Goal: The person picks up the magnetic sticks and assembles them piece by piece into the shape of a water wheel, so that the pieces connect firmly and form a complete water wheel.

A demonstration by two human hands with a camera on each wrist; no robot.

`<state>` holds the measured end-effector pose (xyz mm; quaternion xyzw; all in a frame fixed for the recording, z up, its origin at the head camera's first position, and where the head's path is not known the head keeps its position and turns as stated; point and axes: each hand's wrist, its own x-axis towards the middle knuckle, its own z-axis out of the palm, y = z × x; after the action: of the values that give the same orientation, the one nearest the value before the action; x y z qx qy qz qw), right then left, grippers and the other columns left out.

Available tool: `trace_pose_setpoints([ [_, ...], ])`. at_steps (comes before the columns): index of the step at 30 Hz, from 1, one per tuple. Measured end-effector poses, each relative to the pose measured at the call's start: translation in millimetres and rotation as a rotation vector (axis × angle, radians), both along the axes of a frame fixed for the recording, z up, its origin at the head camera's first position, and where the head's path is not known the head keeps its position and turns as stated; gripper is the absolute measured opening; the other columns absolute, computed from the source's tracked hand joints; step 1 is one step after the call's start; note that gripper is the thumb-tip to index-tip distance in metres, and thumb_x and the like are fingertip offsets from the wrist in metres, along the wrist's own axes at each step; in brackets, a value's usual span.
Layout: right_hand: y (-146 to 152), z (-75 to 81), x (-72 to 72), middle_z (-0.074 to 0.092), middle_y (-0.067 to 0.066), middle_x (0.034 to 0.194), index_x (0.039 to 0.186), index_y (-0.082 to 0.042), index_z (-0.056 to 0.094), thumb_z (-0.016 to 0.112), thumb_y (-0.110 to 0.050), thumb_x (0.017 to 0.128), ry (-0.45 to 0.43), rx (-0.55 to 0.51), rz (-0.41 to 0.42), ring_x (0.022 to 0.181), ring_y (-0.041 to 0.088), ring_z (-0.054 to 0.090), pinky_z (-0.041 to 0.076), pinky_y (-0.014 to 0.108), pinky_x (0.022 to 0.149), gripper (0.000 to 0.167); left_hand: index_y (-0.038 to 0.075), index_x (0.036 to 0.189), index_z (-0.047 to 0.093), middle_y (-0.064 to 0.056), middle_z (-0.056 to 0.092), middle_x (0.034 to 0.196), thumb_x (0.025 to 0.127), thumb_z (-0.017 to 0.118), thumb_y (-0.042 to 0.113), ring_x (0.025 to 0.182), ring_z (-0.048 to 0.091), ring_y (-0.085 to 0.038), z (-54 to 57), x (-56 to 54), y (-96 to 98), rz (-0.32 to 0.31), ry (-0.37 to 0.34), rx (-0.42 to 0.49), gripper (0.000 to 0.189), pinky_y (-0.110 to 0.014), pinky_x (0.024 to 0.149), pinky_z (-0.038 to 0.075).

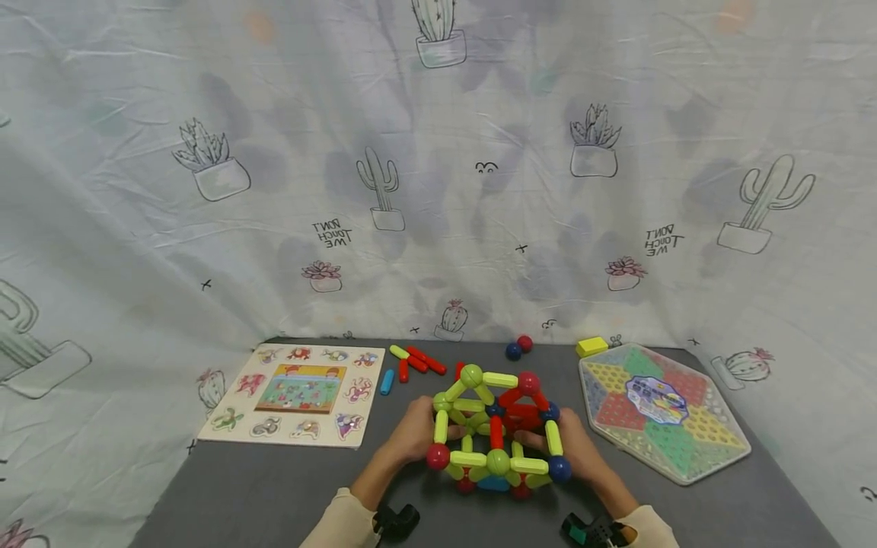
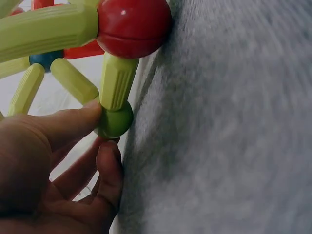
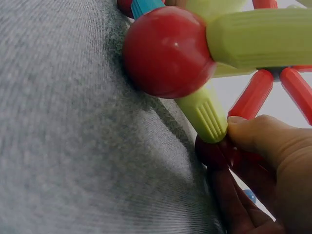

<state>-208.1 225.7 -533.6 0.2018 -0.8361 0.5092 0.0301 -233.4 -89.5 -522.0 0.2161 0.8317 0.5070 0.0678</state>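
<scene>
A magnetic stick-and-ball structure (image 1: 498, 462) of yellow-green and red rods with red, blue and green balls stands between both hands. On its left side, my left hand (image 1: 414, 432) pinches a low green ball (image 2: 117, 122) between thumb and fingers, as the left wrist view shows. My right hand (image 1: 577, 445) is at the opposite side; in the right wrist view its thumb and fingers grip a dark red ball (image 3: 209, 153) at the end of a yellow-green rod (image 3: 207, 114). A blue rod (image 1: 493, 483) shows low in the structure. Some fingers are hidden behind rods.
Loose red rods (image 1: 426, 360) and a blue rod lie behind the left hand. A wooden picture puzzle board (image 1: 233, 388) is at left, a hexagonal Chinese checkers board (image 1: 685, 464) at right. A yellow block (image 1: 591, 347) and two loose balls (image 1: 514, 351) sit near the curtain (image 1: 438, 228).
</scene>
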Motion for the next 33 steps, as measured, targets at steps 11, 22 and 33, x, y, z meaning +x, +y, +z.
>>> trace_pose_setpoints([
  [11,0.1,-3.5,1.7,0.085,0.008,0.098,0.113,-0.003,0.084,0.085,-0.013,0.097,0.079,-0.018,0.014,0.079,0.009,0.080,0.063,0.027,0.071,0.019,0.008,0.111,0.085,-0.003,0.082,0.094,0.091,0.089,0.016,0.066,0.062,-0.004,-1.5,2.6,5.8,0.030,0.006,0.011,0.022,-0.021,0.062,0.054],
  [22,0.6,-0.2,1.8,0.085,0.007,0.097,0.113,-0.001,0.083,0.085,-0.018,0.097,-0.002,0.006,-0.026,0.077,0.008,0.078,0.062,0.024,0.072,0.024,0.005,0.105,0.084,-0.002,0.079,0.088,0.091,0.090,0.015,0.072,0.065,-0.007,-2.7,-1.2,0.7,0.028,-0.010,0.019,0.018,-0.022,0.067,0.055],
  [33,0.0,-6.4,2.1,0.085,0.008,0.092,0.108,-0.002,0.084,0.085,-0.015,0.096,0.069,-0.009,-0.007,0.070,0.007,0.076,0.060,0.026,0.064,0.018,0.000,0.147,0.067,-0.018,0.074,0.140,0.105,0.075,0.016,0.124,0.076,-0.020,7.9,-16.0,-60.8,-0.162,-0.125,0.245,0.046,-0.030,0.101,0.062],
])
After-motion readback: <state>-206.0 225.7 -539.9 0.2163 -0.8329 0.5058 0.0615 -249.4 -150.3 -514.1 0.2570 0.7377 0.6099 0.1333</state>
